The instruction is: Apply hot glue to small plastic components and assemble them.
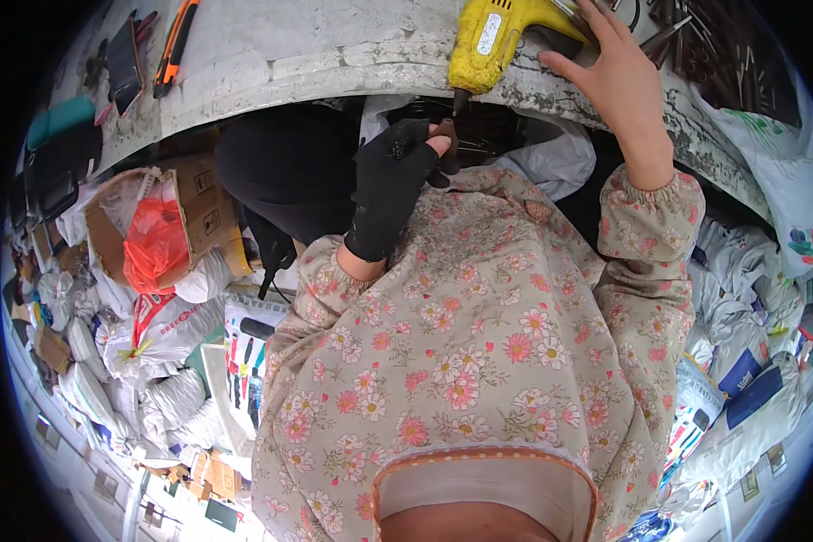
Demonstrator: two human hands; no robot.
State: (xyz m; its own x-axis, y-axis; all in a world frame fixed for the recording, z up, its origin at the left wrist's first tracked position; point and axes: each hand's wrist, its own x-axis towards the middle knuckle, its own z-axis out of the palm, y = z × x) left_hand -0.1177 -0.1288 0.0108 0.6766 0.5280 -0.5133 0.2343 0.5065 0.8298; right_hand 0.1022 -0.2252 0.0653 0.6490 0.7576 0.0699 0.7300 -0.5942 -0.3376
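My left hand (390, 176), in a black glove with bare fingertips, is closed on a small brown piece (446, 132) whose kind I cannot make out. It holds the piece just below the dark nozzle of a yellow glue gun (481, 50), at the table's near edge. The glue gun lies on the table with its nozzle pointing toward me. My bare right hand (619, 81) is beside the gun's handle end, with thumb and fingers apart. Its fingertips reach the top edge of the view, where a thin pale rod lies close to them.
The worn grey table (334, 45) carries an orange-and-black utility knife (175, 45) and a dark phone-like slab (125, 63). Brown pieces with thin metal rods (741, 59) are heaped far right. A cardboard box (203, 203) with a red bag stands left; bulging white bags (181, 397) lie around.
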